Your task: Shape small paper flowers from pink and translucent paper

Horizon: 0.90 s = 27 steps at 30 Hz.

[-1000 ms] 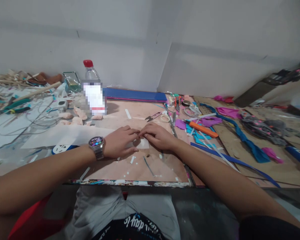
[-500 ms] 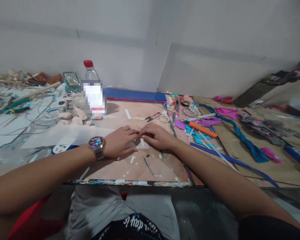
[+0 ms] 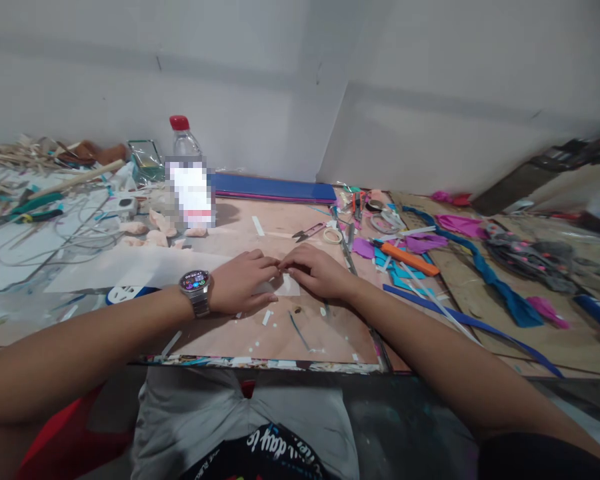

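A long white sheet of paper [image 3: 145,263] lies across the work board, its right end under my hands. My left hand [image 3: 241,280], with a watch [image 3: 195,283] on its wrist, rests on the paper. Its fingers reach forward and its thumb stays apart from them. My right hand [image 3: 317,270] has thumb and fingers drawn together in a pinch at the paper's right end. The fingertips of both hands meet there, and whatever lies between them is too small and hidden to make out.
Small scissors [image 3: 309,231] and a tape roll [image 3: 333,235] lie beyond my right hand. An orange cutter [image 3: 409,257] sits on coloured scraps to the right. A bottle [image 3: 184,141] stands behind a blurred phone [image 3: 193,193]. Pliers [image 3: 35,207] lie far left.
The view has shifted slightly. Both hands keep nearly the same place and pose, their fingertips still together over the paper.
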### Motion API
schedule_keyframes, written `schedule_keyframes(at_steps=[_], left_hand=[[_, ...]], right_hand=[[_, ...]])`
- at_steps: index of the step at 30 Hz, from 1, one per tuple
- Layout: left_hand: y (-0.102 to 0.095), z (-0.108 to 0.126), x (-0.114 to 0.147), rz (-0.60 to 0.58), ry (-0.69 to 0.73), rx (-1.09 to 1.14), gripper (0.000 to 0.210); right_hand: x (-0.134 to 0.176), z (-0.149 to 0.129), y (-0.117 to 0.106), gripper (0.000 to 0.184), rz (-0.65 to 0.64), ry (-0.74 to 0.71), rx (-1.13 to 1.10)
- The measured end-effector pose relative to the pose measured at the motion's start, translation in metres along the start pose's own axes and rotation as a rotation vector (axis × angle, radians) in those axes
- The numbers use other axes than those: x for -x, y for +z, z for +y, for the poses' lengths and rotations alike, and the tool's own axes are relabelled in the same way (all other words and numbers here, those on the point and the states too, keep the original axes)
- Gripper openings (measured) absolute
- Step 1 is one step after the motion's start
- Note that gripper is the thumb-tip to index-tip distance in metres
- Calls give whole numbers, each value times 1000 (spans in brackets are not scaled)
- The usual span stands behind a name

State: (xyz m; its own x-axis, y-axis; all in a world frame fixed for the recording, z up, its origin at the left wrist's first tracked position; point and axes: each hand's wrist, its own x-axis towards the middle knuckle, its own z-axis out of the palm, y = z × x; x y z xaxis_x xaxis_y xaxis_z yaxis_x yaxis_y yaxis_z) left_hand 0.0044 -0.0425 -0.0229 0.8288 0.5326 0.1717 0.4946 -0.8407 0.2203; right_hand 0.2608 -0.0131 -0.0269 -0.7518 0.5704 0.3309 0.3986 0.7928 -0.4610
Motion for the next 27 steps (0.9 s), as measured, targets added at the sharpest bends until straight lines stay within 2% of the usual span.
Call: schedule_keyframes(at_steps=[8, 27], left_hand=[[3, -2, 1, 32, 7, 21, 33], [4, -3, 2, 17, 6, -2, 36]], right_hand=[[0, 2, 1, 17, 4, 3, -15], [-2, -1, -1, 17, -16, 17, -21]])
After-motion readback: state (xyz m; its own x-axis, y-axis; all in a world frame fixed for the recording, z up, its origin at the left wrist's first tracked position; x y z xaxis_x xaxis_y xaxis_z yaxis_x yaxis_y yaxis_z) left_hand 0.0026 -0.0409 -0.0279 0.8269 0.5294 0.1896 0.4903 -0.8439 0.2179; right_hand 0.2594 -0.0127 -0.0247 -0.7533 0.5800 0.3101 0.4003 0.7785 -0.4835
